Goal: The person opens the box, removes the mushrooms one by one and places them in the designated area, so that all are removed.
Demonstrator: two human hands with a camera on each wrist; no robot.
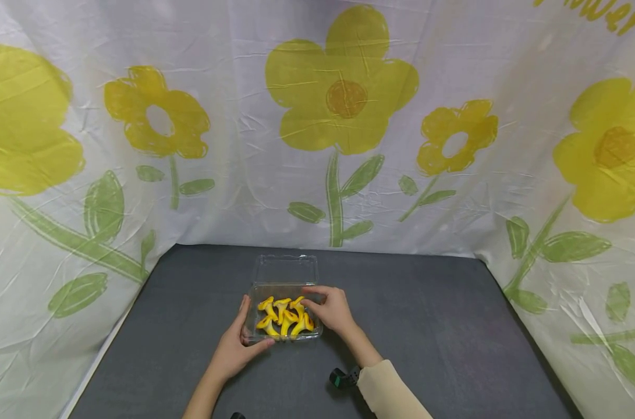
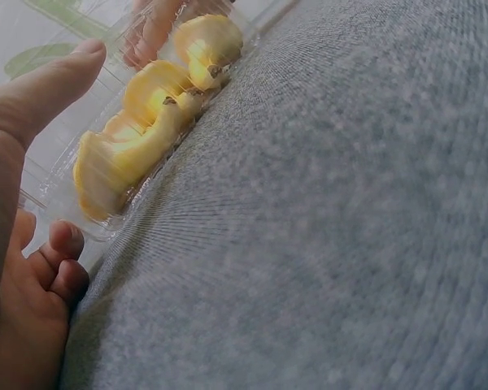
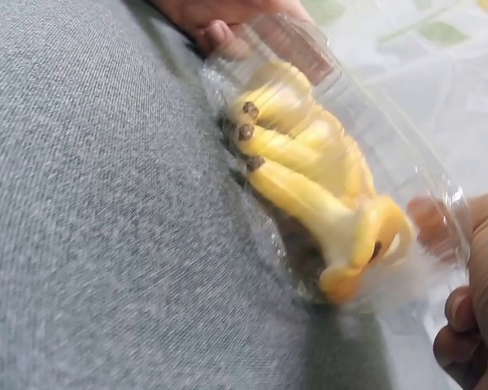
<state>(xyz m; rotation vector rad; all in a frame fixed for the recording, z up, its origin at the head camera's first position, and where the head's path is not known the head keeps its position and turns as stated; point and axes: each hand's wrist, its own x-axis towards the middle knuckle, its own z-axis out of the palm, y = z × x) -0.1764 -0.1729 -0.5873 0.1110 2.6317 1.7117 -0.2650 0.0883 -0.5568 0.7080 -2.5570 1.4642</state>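
A clear plastic clamshell box (image 1: pixel 246 329) sits on the dark table with its hinged lid (image 1: pixel 286 269) folded back. Several yellow chanterelle mushrooms (image 1: pixel 288 319) lie inside in two rows, their dark stem ends showing through the wall in the right wrist view. My left hand (image 1: pixel 233 349) holds the box by its left side, thumb along the front edge and fingers up the side. Over the box's right rear part is my right hand (image 1: pixel 334 308), thumb and index finger spread with a gap between them. Its thumb tip comes right up to the rear right mushroom (image 1: pixel 298 302).
A dark grey cloth covers the table (image 1: pixel 427 326). White curtains (image 1: pixel 233 203) printed with yellow flowers hang behind and along both sides. A black wrist device (image 1: pixel 344 378) is at the right forearm, beside a beige sleeve (image 1: pixel 387 390).
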